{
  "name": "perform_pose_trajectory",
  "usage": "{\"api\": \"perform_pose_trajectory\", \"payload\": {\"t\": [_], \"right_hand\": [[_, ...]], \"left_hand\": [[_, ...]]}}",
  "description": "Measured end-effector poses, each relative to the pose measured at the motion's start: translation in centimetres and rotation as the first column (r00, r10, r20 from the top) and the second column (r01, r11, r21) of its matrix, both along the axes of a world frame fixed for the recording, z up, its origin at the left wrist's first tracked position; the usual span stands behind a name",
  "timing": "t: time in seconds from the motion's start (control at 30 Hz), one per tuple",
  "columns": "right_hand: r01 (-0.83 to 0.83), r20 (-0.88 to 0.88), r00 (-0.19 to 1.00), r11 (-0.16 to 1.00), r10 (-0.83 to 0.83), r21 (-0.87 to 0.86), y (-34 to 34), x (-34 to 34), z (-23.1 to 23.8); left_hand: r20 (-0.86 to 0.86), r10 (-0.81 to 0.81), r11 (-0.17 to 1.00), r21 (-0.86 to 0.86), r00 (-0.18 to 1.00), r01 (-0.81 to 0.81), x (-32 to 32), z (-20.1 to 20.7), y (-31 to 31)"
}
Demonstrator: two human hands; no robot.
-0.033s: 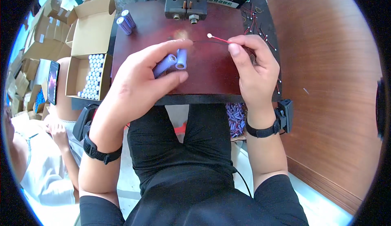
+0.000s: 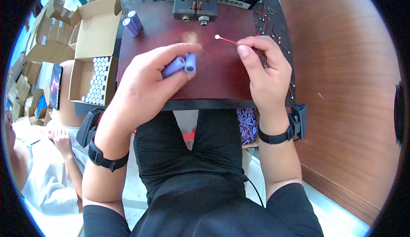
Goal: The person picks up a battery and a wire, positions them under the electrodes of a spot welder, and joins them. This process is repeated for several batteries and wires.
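Observation:
My left hand [image 2: 143, 81] is closed around two purple cylindrical batteries. One battery [image 2: 172, 67] lies slantwise against the palm, and the other battery [image 2: 191, 62] stands beside it, between index finger and thumb, its end toward me. To the right, my right hand [image 2: 271, 66] pinches a thin red wire lead [image 2: 230, 42] between thumb and forefinger. A small white connector tip [image 2: 218, 37] sticks out from the lead toward the left, apart from the batteries. The lead's other end is hidden in the hand.
Behind the hands hangs a welding machine's metal head [image 2: 195, 8]. Two more batteries [image 2: 133, 23] stand on the dark red tabletop [image 2: 226, 83]. A cardboard box [image 2: 81, 81] of cells sits left, by a seated person [image 2: 51, 164]. Loose wire leads [image 2: 273, 32] lie right, near a wooden panel [image 2: 341, 87].
My left thumb has come up against the nearer battery, which has shifted slightly. A dark wire that stretched between my hands no longer shows. The white tip has moved slightly left.

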State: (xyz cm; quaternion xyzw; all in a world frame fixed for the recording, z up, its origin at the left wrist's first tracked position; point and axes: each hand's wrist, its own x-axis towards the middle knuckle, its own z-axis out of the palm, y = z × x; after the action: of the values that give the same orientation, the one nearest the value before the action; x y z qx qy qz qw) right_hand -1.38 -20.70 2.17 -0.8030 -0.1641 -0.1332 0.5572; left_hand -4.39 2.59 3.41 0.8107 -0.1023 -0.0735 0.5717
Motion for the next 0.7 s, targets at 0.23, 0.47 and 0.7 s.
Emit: {"api": "perform_pose_trajectory", "payload": {"t": [0.23, 0.47, 0.7], "right_hand": [[-0.124, 0.127, 0.98, 0.972, 0.151, -0.197, 0.6, 2.4, 0.2], [-0.06, 0.097, 0.993, 0.989, 0.073, -0.133, 1.9, 3.7, -0.5], [0.02, 0.188, 0.982, 0.989, 0.008, -0.144, 2.5, 4.2, -0.7]], "left_hand": [[0.34, 0.082, 0.938, 0.291, 0.937, -0.188, 3.0, -1.4, -1.0], [0.466, 0.15, 0.9, 0.301, 0.872, -0.316, 4.0, -2.7, -1.7], [0.382, 0.175, 0.907, 0.297, 0.908, -0.3, 4.3, -2.5, -1.8]]}}
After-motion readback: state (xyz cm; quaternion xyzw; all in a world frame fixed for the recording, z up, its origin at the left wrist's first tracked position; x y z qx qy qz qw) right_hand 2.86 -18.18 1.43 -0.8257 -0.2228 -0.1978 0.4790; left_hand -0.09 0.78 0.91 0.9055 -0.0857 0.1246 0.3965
